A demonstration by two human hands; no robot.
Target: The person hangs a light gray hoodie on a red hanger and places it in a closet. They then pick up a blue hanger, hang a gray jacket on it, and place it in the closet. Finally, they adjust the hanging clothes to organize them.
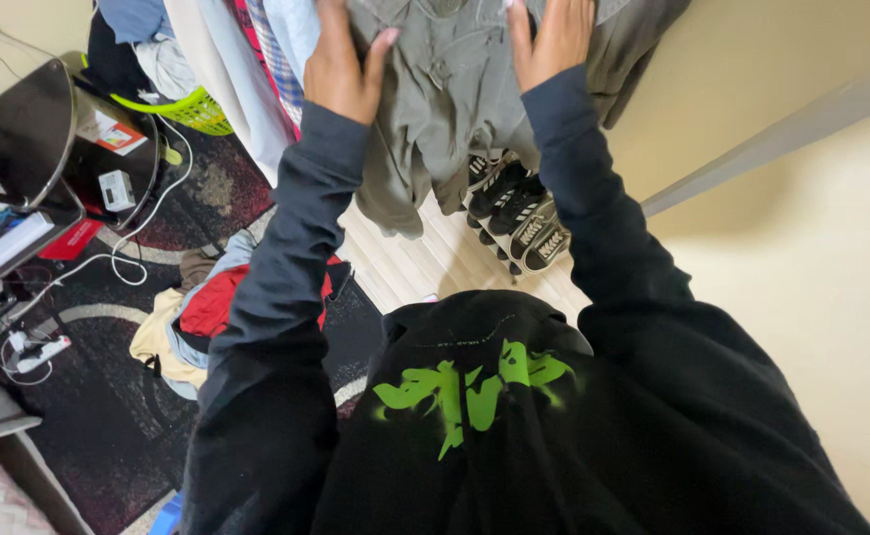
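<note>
Beside a cream wall, left hand (341, 69) and right hand (552, 42) are gripping a hanging grey garment (445, 89); clothes pile (197, 317) is lying unsorted below the left hand.

both arms up, black sleeves. my left hand (341, 69) and right hand (554, 40) each have a grip on the grey shirt (445, 99), thumbs over the front, cloth hanging slack below. more hung clothes (247, 69) just left of it, pale and checked. under the shirt, a rack of black striped sneakers (519, 213) on pale plank floor. a heap of loose clothes (202, 307), red and cream, lies on the dark patterned rug (108, 416). lime green basket (192, 109) behind. white cables (108, 263) and a power strip (39, 352) far left, by a dark round-edged shelf unit (29, 129).
</note>
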